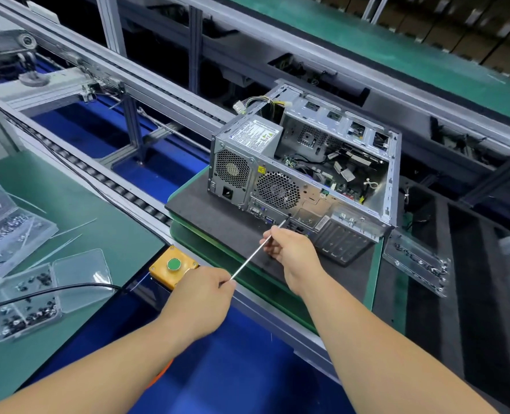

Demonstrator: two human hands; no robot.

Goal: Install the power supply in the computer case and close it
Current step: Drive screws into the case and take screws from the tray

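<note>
Power supply (247, 144) sits in the open case's (376, 186) rear corner. Left hand (201, 297) grips the long screwdriver's (255, 253) handle end, right hand (289, 249) pinches its shaft, tip on the back panel. Looks heavy, rigid; hold its metal sides.

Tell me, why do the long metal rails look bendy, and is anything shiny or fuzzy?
Head view: the wide-angle lens bows the grey aluminium conveyor rails near the edges; glare whitens the clear plastic screw boxes; the thin silver screwdriver shaft glints; the open grey metal computer case looks sharp; the background is dark.
</note>
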